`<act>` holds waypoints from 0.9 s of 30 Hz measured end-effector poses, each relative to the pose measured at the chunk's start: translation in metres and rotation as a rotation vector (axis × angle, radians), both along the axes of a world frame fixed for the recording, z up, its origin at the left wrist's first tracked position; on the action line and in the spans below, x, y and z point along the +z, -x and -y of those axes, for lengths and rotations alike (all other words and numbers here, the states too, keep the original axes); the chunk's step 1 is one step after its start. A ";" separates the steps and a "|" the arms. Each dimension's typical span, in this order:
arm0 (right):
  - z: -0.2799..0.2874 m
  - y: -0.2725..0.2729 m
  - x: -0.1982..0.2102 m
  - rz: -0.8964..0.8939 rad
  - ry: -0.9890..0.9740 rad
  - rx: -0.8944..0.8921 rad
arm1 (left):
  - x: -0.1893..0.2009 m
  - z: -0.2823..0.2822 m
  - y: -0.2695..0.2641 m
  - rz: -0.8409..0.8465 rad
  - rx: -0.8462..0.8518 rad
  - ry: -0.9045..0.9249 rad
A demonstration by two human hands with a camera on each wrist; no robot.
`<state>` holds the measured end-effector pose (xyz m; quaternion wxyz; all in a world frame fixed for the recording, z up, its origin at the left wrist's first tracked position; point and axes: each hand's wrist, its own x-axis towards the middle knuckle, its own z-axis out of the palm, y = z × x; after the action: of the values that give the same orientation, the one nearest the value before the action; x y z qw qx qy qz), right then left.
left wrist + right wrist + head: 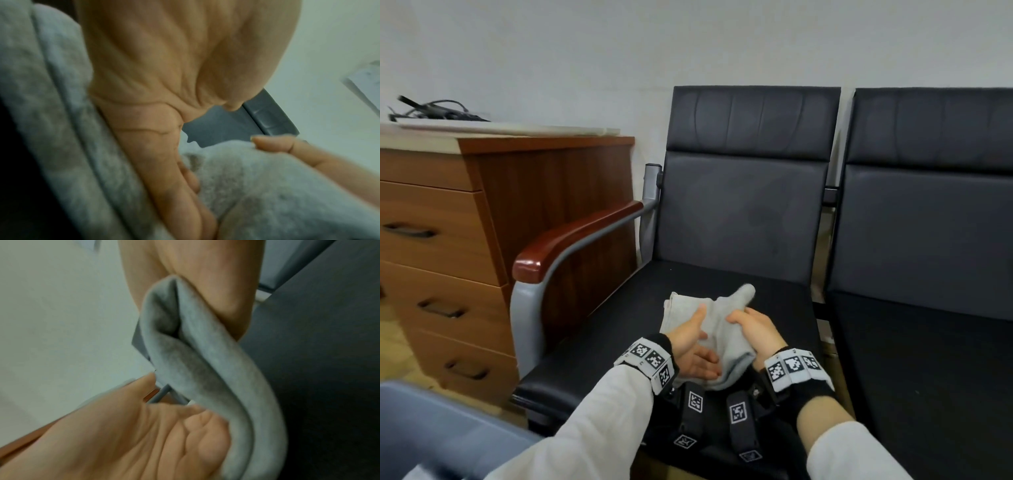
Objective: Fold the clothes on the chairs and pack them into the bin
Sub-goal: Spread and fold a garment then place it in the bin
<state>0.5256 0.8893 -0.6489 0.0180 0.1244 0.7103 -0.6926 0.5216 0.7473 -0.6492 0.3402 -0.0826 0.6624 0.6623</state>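
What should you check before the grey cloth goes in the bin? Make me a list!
1. Right hand has hold of the grey cloth: ok, its fingers wrap a bunched fold, seen in the right wrist view.
2. Left hand supports the cloth: ok, it lies flat and open under it.
3. Cloth folded neatly: not ok, one end sticks up and layers look loose.
4. Cloth off the chair seat: cannot tell, its far edge may rest there.
5. Bin within reach: ok, at lower left beside the chair.
6. Room inside the bin: cannot tell, its inside is out of view.
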 end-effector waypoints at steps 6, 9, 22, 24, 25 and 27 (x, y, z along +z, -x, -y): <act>0.053 0.003 0.011 -0.037 0.120 0.213 | -0.009 0.024 0.035 -0.091 0.205 0.012; 0.043 0.007 0.008 -0.046 0.046 0.153 | -0.004 0.036 0.034 -0.185 0.228 0.265; 0.022 -0.003 -0.005 0.093 -0.018 0.103 | -0.009 0.056 0.029 -0.416 0.081 1.065; 0.021 -0.002 -0.007 0.114 0.010 0.085 | -0.008 0.055 0.027 -0.414 0.071 1.072; 0.020 -0.001 -0.008 0.127 0.031 0.069 | -0.008 0.054 0.026 -0.411 0.055 1.073; 0.019 0.000 -0.010 0.164 0.077 0.050 | -0.006 0.052 0.025 -0.411 0.031 1.047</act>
<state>0.5261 0.8702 -0.6586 0.0980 0.1620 0.6822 -0.7062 0.4965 0.6956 -0.6552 0.1079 -0.1197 0.9541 0.2525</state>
